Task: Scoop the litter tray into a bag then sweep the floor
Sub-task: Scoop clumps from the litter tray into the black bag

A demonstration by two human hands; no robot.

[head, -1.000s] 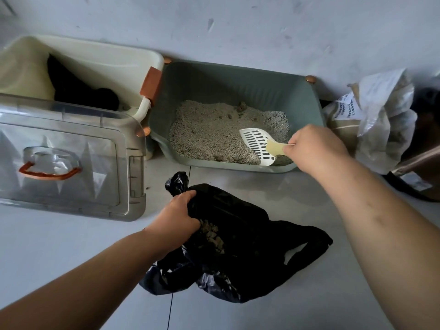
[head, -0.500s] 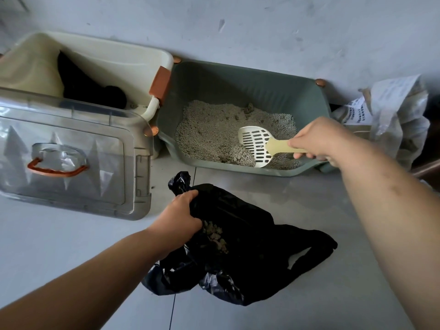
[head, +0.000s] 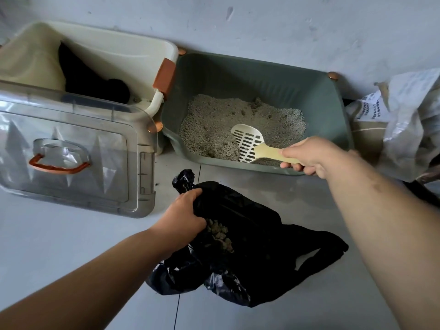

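A person's left hand [head: 181, 216] and right hand [head: 314, 155] are bare, forearms uncovered as far as they show, the right faintly marked

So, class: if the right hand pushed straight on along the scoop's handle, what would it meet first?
The right hand would likely drive its scoop into the heaped litter first, then the green tray wall; depth is unclear.

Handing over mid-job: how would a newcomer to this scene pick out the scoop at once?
Against the wall stands a green tray of grey litter, right of a cream bin. The scoop sits at the tray's near edge, its handle gripped by the right hand. It is the only pale, slotted thing there, with its head down in the litter.
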